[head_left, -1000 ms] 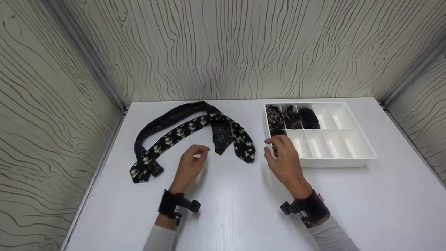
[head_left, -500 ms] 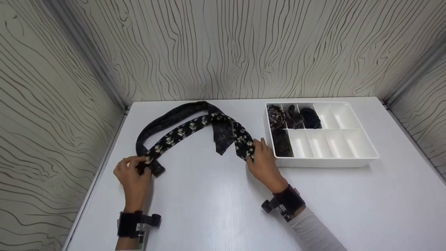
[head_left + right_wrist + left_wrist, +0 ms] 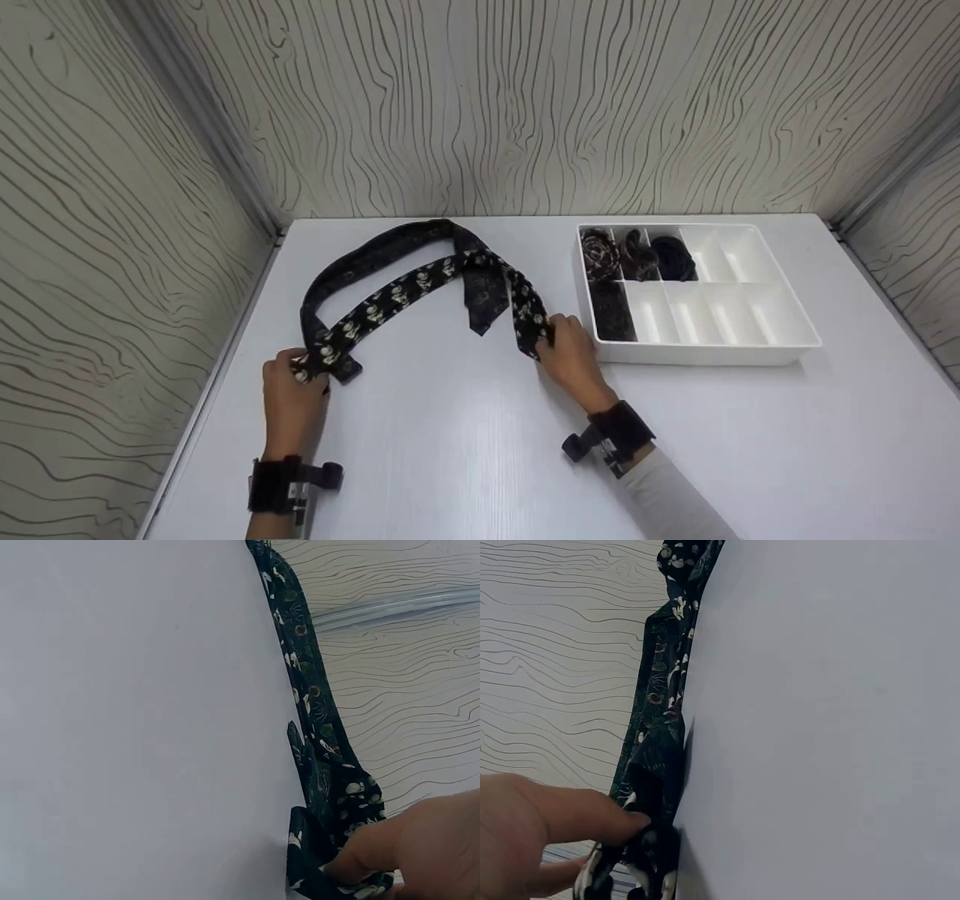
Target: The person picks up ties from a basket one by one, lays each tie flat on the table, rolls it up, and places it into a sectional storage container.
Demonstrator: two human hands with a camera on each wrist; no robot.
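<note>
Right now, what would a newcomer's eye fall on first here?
Likely the black flower-patterned fabric arching across the table, held at opposite ends by the left hand and right hand. Next, the white divided tray to its right, with dark coiled fabric in its back-left compartment.

Flowered strip (image 3: pixel 400 294): black, narrow, pale flower print; pointed ends. One end is gripped by the left hand (image 3: pixel 289 401), the other by the right hand (image 3: pixel 574 364). Between them it bows away from the person in a shallow arch. At the right hand the held end is buckled into a raised fold. Dark strip (image 3: pixel 364 259): nearly black, faint print, loosely curved. One short end lies free just beside the left hand; from there it loops out beyond the flowered strip, which crosses it. Its broader pointed end lies between the hands, nearer the right. Whether both strips join cannot be determined.
</note>
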